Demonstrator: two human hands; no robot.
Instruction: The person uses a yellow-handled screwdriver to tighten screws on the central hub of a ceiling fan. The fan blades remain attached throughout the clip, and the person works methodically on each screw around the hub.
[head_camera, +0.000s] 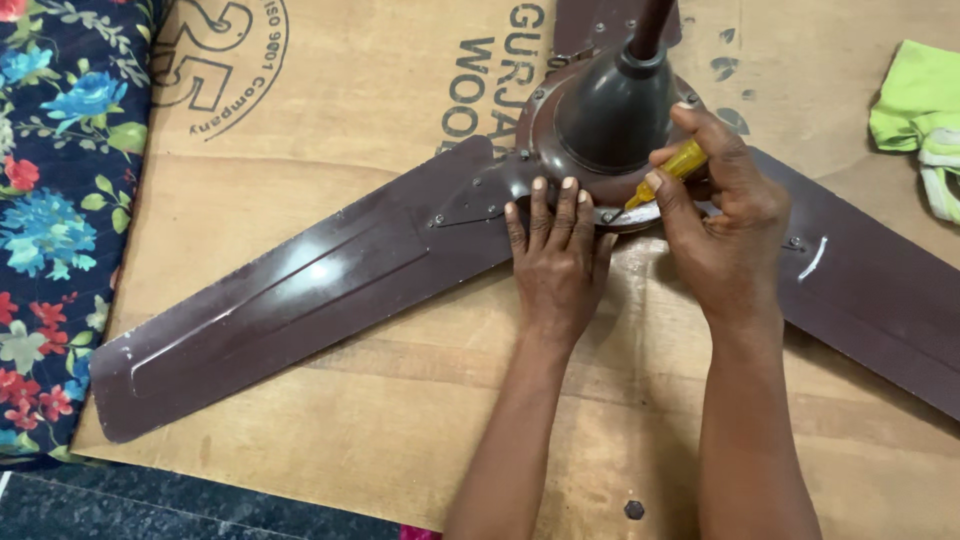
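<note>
Two hands, left (556, 258), right (722, 232), one screwdriver (668, 172), three-bladed fan (600, 130)

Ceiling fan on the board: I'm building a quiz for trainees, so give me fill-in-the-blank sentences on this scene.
1. The right hand holds a ____-handled screwdriver.
2. The left hand lies flat on the fan, beside its ____.
3. The fan blades are ____.
4. A ____ cloth lies at upper right.

Missing: yellow; hub; brown; green

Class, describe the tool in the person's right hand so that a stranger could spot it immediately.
Find the brown ceiling fan lying on the plywood sheet, then its round hub. At the hub's near edge the right hand grips a screwdriver; its translucent yellow handle is the only yellow thing there.
</note>
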